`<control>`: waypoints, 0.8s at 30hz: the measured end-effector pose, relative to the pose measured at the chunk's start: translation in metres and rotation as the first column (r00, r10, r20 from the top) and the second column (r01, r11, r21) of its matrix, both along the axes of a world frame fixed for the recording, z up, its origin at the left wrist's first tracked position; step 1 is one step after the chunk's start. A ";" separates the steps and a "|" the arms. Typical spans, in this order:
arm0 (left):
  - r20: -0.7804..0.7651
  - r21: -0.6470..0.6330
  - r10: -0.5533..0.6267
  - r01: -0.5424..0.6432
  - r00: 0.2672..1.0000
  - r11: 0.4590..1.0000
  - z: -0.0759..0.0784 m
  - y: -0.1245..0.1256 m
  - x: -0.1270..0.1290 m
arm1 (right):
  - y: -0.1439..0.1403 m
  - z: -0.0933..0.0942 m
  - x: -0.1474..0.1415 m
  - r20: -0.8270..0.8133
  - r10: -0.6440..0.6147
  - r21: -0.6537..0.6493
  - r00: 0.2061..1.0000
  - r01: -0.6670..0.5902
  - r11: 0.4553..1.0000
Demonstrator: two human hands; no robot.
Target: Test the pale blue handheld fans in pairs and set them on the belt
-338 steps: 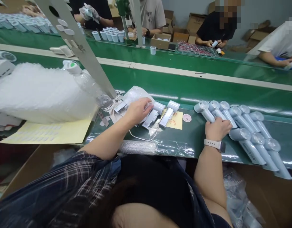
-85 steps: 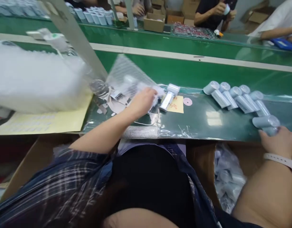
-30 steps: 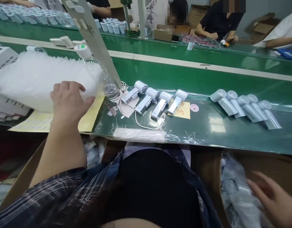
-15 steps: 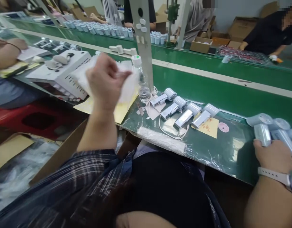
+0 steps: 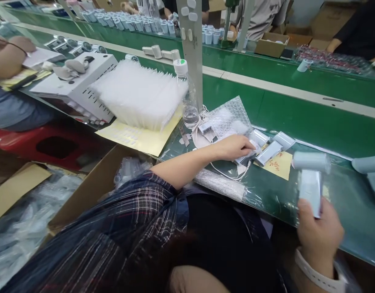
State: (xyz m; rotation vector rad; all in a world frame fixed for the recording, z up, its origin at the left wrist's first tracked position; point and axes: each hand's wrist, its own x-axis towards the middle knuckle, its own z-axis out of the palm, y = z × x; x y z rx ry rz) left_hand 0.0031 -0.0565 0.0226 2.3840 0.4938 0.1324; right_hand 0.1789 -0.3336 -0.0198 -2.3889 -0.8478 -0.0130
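Observation:
My right hand (image 5: pixel 320 228) grips the silvery handle of a pale blue hair-dryer-shaped device (image 5: pixel 311 183) and holds it above the bench. My left hand (image 5: pixel 236 147) reaches across the bench with its fingers pinched at the lower right edge of a clear bubble-wrap bag (image 5: pixel 233 114). The bag lies over part of a row of similar devices and partly covers them. Just right of my left hand, another such device (image 5: pixel 274 148) rests on a yellow note (image 5: pixel 279 166) with red writing.
A thick stack of white bags (image 5: pixel 138 91) sits on yellow paper (image 5: pixel 126 138), beside a water bottle (image 5: pixel 190 110) and a metal post (image 5: pixel 192 49). More devices (image 5: pixel 370 165) lie at right. A cardboard box (image 5: pixel 77 195) stands below left. Co-workers sit across the green belt (image 5: pixel 297 110).
My left hand has come down and right from near the stack, and a bubble-wrap bag now lies over the devices. My right hand has lifted a device and brought it left.

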 end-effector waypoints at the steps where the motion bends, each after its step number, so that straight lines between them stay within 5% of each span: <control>1: 0.013 -0.060 0.004 -0.003 1.000 0.998 0.000 0.001 0.001 | 0.011 -0.002 -0.013 0.011 0.060 0.086 0.998 -0.061 0.994; 3: 0.041 -0.175 0.044 -0.036 0.998 0.984 -0.004 0.002 0.004 | 0.036 -0.008 -0.035 0.024 0.236 0.159 0.972 -0.236 0.959; 6: 0.073 -0.332 0.200 -0.165 0.977 0.929 -0.011 0.008 0.007 | 0.070 -0.017 -0.052 -0.008 0.420 0.022 0.907 -0.420 0.907; 9: 0.130 -0.552 0.427 -0.292 0.895 0.781 -0.011 0.020 0.002 | 0.082 -0.021 -0.050 0.006 0.440 -0.141 0.898 -0.435 0.889; 11: 0.199 -0.555 0.473 -0.299 0.858 0.776 -0.007 0.023 -0.004 | 0.079 -0.021 -0.046 0.084 0.447 -0.206 0.890 -0.424 0.882; 14: 0.324 -0.207 0.275 -0.216 0.905 0.954 0.004 0.012 -0.012 | 0.071 -0.015 -0.046 0.262 0.504 -0.265 0.823 -0.441 0.857; 16: 0.297 0.165 0.032 -0.084 0.954 0.983 0.011 -0.006 -0.016 | 0.068 -0.006 -0.050 0.369 0.548 -0.294 0.751 -0.465 0.835; 18: 0.174 0.501 -0.217 0.103 0.961 0.859 0.017 -0.027 -0.019 | 0.066 0.007 -0.053 0.394 0.579 -0.305 0.713 -0.493 0.815; 20: 0.076 0.695 -0.355 0.206 0.932 0.689 0.022 -0.045 -0.023 | 0.062 0.019 -0.051 0.306 0.539 -0.226 0.785 -0.490 0.842; 22: 0.055 0.785 -0.387 0.201 0.920 0.587 0.030 -0.059 -0.026 | 0.051 0.030 -0.047 0.071 0.408 0.006 0.910 -0.409 0.912; 24: 0.062 0.816 -0.393 0.180 0.917 0.550 0.046 -0.072 -0.026 | 0.030 0.037 -0.047 -0.228 0.324 0.298 0.918 -0.251 0.921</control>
